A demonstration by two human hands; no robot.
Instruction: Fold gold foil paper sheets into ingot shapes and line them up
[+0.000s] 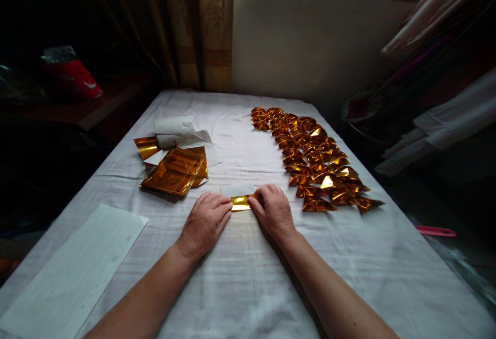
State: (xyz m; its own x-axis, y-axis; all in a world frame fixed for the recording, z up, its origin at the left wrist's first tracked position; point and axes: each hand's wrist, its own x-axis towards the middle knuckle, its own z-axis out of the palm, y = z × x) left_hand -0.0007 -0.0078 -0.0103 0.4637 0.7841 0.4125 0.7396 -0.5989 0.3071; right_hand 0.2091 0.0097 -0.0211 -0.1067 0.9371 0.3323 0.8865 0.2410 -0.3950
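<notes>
Between my two hands lies a sheet of gold foil paper, its near edge folded into a shiny band and a pale part showing behind it. My left hand is closed on the left end, fingertips pressed to the foil. At the right end my right hand pinches the band between thumb and curled fingers. Both hands rest low on the white cloth. Rows of folded gold foil pieces stand to the right of my right hand. A stack of gold foil sheets lies beyond my left hand.
Crumpled white paper lies behind the foil stack. A lined paper sheet covers the left near side. A red container stands on a dark side table. Curtains and a wall border the far edge; clothes hang at right.
</notes>
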